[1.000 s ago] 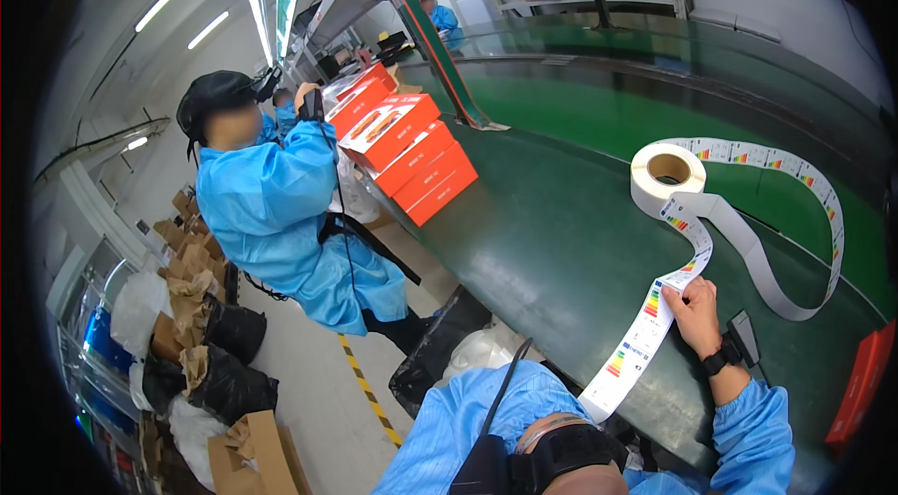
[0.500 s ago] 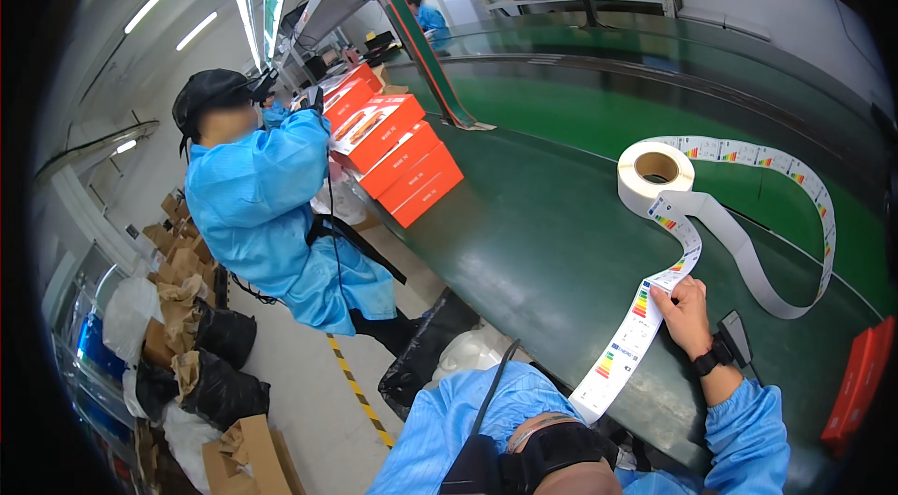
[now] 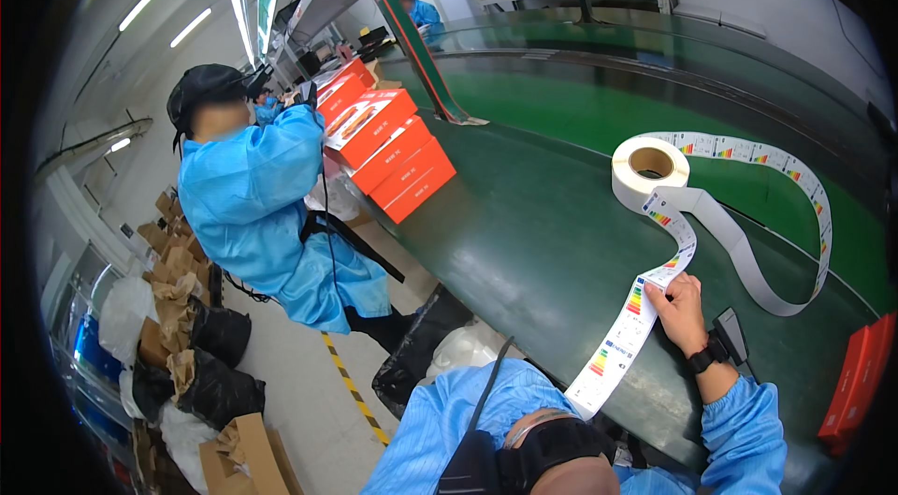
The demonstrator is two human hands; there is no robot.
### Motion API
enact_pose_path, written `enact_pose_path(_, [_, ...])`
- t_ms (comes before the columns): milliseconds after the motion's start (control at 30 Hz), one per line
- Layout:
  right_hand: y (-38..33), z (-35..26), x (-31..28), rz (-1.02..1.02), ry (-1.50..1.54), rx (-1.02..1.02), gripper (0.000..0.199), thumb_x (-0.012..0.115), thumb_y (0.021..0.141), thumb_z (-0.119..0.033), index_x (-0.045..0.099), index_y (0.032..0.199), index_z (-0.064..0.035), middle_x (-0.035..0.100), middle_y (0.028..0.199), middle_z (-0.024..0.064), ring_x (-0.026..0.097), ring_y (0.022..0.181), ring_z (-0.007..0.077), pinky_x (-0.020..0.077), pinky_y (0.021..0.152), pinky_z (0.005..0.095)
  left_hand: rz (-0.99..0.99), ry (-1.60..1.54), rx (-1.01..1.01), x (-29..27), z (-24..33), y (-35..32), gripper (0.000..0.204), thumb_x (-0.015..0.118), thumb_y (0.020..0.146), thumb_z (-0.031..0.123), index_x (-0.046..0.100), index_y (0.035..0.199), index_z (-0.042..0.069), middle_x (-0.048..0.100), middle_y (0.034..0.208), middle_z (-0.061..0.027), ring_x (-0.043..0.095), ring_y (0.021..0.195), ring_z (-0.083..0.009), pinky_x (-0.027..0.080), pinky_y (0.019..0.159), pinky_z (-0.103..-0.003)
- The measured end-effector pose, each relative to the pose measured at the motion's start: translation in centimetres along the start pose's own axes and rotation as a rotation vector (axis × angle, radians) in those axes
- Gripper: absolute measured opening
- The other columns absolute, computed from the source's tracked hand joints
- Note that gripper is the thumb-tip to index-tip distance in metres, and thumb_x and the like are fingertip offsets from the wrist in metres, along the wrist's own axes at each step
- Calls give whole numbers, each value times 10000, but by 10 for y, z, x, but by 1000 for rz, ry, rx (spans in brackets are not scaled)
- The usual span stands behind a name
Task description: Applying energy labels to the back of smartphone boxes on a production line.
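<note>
Pinching a label strip, the right hand rests near a roll.

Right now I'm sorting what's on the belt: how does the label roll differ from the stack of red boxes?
The label roll is white, round and partly unwound, its strip held by a hand; the red boxes are flat, rectangular and stacked. The roll lies out on the green belt; the boxes sit at its edge beside a person in a blue coat. Both rest on the belt.

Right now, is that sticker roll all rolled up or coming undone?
Coming undone. A long strip trails off the white roll across the green belt, and the right hand holds it.
</note>
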State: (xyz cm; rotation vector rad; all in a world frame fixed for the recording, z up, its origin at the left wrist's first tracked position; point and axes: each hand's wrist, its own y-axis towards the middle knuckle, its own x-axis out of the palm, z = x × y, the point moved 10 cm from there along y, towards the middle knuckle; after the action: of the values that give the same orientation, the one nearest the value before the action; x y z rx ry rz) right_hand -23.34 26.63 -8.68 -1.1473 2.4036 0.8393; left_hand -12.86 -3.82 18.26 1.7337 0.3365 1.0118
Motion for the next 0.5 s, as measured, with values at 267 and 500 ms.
enact_pose_path(267, [-1, -4, 1, -11, -8, -24, 213, 613, 798, -229, 680, 740, -36, 632, 832, 99, 532, 853, 228, 290, 844, 375, -333, -201, -312, -5, -23, 5, 339, 523, 871, 131, 549, 1208, 152, 349, 1388, 55, 504, 898, -105, 349, 597, -265])
enact_pose_path(500, [0, -3, 2, -15, -6, -36, 220, 612, 799, -235, 668, 727, -35, 631, 836, 103, 540, 866, 246, 297, 836, 373, -602, -224, -204, 4, -37, 1, 309, 555, 838, 58, 611, 1109, 196, 475, 1252, 139, 487, 825, -97, 333, 604, -289])
